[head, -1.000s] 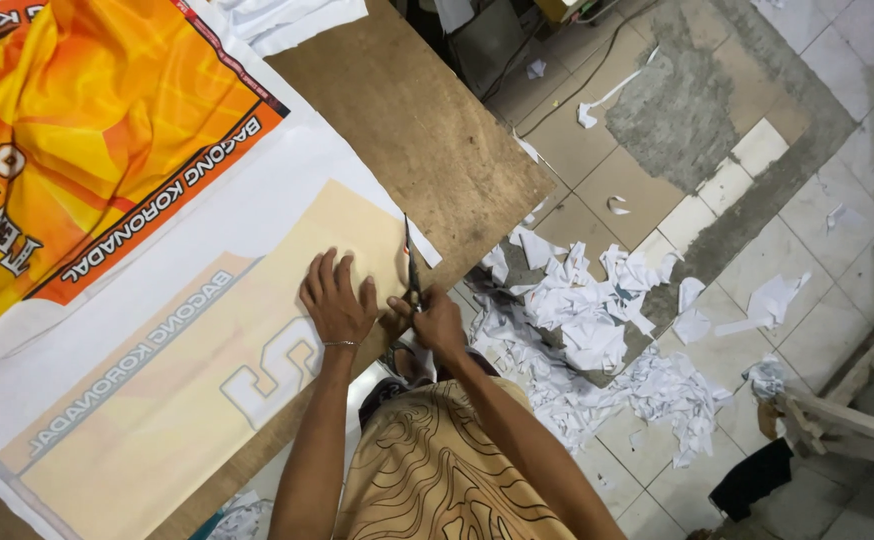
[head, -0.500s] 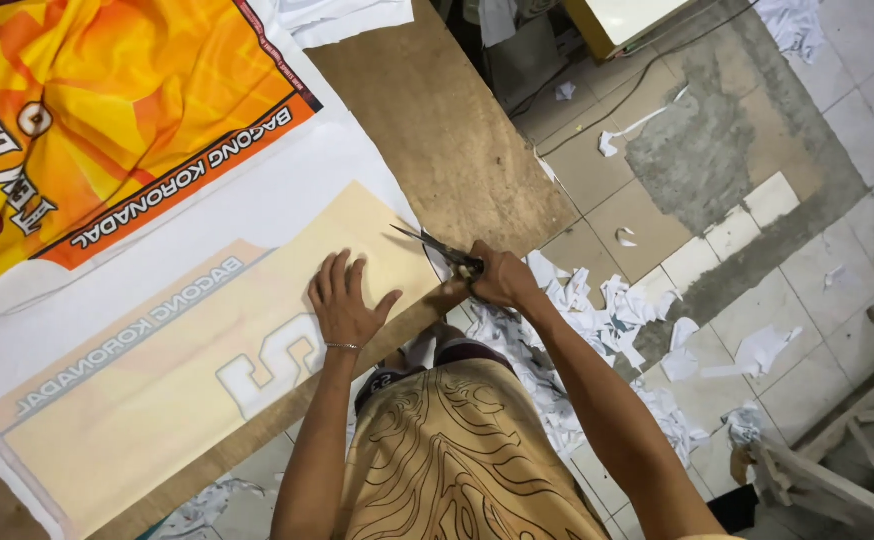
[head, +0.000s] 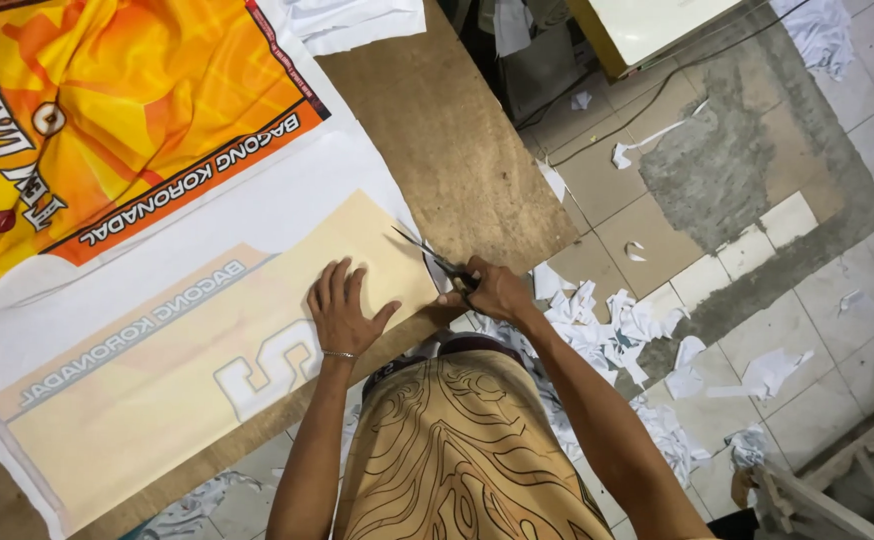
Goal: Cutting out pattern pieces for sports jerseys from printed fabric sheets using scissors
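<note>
Hands first: the left hand (head: 345, 308) is lying flat with fingers spread wide, pressing down on the pale tan printed sheet (head: 187, 390) and gripping nothing. The right hand (head: 497, 290) is curled tight around the handles of a pair of scissors (head: 437, 262), with the blades pointing up-left and sitting right at the sheet's right-hand edge. Blades are looking slightly parted, but they're thin and dark, so hard to be sure. The sheet is lying on the near part of the brown bench (head: 457, 150), which looks like rough fibreboard. Beside it, an orange and yellow banner (head: 107, 120) is running off the top-left of the frame. White paper scraps (head: 607, 330) are piling up on the tiled floor (head: 817, 300) just right of the person.
</note>
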